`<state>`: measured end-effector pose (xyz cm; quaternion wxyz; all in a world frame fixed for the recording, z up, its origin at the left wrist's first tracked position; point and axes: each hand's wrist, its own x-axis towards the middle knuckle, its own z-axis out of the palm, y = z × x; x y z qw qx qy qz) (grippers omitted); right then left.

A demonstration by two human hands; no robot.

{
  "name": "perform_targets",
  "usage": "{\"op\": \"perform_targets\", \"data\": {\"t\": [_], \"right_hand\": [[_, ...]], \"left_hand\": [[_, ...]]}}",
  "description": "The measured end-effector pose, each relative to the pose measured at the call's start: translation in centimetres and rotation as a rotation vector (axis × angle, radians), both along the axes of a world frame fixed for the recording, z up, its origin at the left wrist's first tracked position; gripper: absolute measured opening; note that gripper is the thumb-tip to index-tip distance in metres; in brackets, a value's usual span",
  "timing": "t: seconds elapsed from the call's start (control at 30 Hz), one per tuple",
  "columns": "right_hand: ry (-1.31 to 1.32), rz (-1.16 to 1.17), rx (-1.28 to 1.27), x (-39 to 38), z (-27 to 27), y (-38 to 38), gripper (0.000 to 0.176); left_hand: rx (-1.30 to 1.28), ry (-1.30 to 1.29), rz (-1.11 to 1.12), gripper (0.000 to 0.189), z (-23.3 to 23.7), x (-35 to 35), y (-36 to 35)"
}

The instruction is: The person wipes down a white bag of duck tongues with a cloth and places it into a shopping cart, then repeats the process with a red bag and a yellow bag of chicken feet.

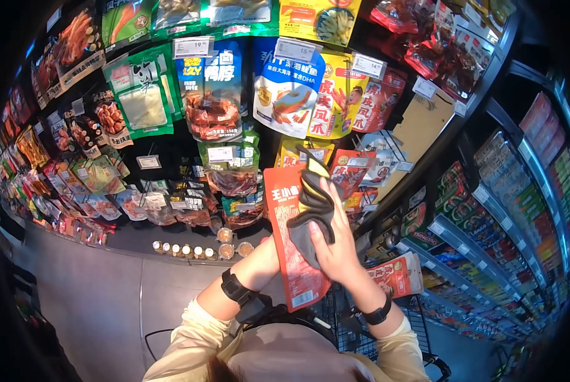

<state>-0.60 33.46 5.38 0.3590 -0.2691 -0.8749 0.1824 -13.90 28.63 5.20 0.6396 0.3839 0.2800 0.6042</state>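
A red snack packet (pixel 301 270) stands upright in front of my chest, its barcode at the lower end. My left hand (pixel 269 254) is behind the packet's left edge, with its fingers hidden by the packet. Against the packet's face, my right hand (pixel 336 248) has its fingers closed on a dark grey and yellow cloth (pixel 313 210). The cloth lies folded between the hand and the packet. Both wrists wear black bands.
Hanging snack bags with price tags (pixel 193 47) fill the rack ahead. Small bottles (pixel 186 250) and round jars (pixel 226 250) stand on its bottom ledge. Shelves of packets (pixel 476 254) are at the right. A black wire basket (pixel 361 325) holding another red packet (pixel 393 275) is below.
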Motion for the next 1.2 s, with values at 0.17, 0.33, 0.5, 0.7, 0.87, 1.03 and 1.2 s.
{"op": "perform_targets", "data": {"t": [0.17, 0.33, 0.5, 0.7, 0.87, 1.03, 1.2], "right_hand": [[-0.059, 0.053, -0.008, 0.0, -1.7, -3.2, 0.048], [0.114, 0.110, -0.316, -0.7, -2.1, -3.5, 0.044], [0.750, -0.053, -0.824, 0.4, -4.0, 0.8, 0.027], [0.965, 0.003, -0.928, 1.7, -1.0, 1.6, 0.034], [1.020, -0.001, -0.986, 1.8, -0.5, 1.6, 0.036], [1.172, 0.039, -1.103, 3.9, -0.6, 2.9, 0.038], [1.351, 0.432, -1.269, 7.0, 0.5, 4.2, 0.062]], "left_hand": [[0.091, 0.096, 0.074, 0.049, -1.4, -2.0, -2.1], [-0.063, 0.195, 0.346, 0.052, -1.3, -3.0, 3.9], [-0.100, 0.092, 0.650, 0.041, -2.4, -0.7, 5.6], [-0.018, 0.177, 0.161, 0.050, 0.4, -3.6, 2.8], [0.000, 0.196, -0.030, 0.058, 0.2, -4.5, 2.4], [-0.046, 0.085, 0.086, 0.063, -1.1, -5.1, 1.9], [-0.101, 0.016, 0.265, 0.047, -2.0, -7.4, 2.5]]}}
